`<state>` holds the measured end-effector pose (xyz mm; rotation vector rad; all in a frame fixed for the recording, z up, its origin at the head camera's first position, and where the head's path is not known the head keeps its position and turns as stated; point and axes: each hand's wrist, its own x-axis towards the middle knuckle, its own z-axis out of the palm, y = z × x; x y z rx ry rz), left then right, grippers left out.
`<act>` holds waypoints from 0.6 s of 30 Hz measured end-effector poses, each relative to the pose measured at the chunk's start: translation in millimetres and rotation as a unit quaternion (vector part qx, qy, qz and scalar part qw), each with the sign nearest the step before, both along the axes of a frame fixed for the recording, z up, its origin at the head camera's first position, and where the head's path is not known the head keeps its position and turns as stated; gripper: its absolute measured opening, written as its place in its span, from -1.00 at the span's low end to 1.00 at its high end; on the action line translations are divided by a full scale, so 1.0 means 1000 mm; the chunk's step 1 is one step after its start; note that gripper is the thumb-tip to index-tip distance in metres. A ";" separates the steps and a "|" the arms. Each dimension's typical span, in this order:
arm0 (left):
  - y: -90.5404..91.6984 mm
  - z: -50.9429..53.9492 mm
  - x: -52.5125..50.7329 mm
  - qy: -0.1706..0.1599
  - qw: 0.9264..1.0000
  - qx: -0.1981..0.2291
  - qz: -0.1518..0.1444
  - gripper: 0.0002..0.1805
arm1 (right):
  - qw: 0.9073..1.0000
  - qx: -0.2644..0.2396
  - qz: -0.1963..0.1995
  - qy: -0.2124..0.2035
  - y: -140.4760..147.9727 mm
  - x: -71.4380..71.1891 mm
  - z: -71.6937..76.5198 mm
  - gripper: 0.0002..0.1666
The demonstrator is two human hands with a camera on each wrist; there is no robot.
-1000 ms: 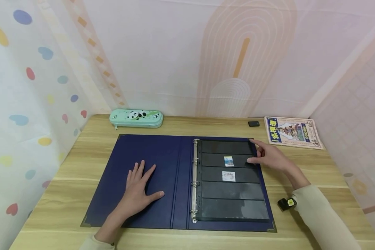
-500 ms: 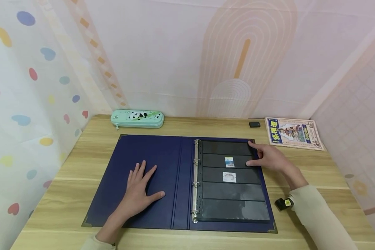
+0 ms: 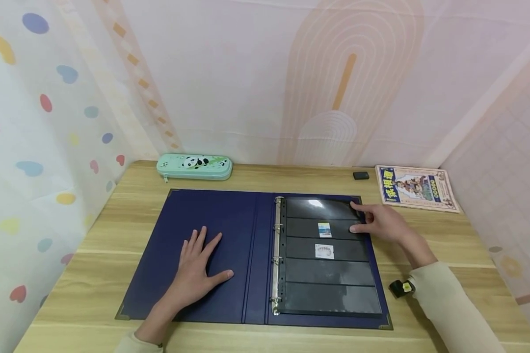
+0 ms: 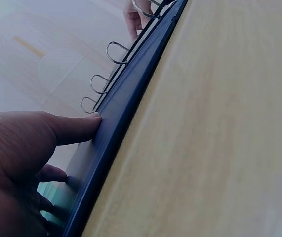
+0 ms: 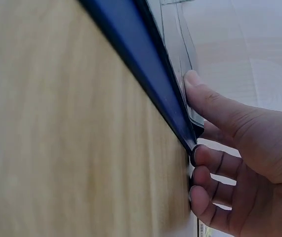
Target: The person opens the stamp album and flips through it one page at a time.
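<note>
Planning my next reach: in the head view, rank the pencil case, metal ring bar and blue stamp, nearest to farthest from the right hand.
1. Blue stamp, just left of the right hand.
2. Metal ring bar, farther left, along the binder's spine.
3. Pencil case, far left, beyond the binder's back edge.

A navy binder (image 3: 203, 211) lies open and flat on the counter (image 3: 88, 284); 4 metal rings (image 3: 277, 227) carry a glossy black page (image 3: 331, 272) of 5 rows, with small stamps (image 3: 324, 230) in rows 2 and 3.
</note>
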<state>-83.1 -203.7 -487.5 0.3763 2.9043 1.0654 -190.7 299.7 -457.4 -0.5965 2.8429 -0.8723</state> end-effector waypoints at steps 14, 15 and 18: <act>-0.002 0.002 0.000 0.002 1.000 -0.006 0.002 0.09 | 0.998 -0.038 0.010 0.039 -0.002 0.006 -0.026 -0.03; -0.002 0.002 0.000 0.002 1.000 -0.006 0.002 0.09 | 0.999 -0.036 0.005 0.036 -0.002 0.006 -0.028 0.02; -0.002 0.002 0.000 0.001 1.000 -0.008 0.002 0.09 | 0.998 -0.047 -0.006 0.028 0.007 0.003 -0.044 0.13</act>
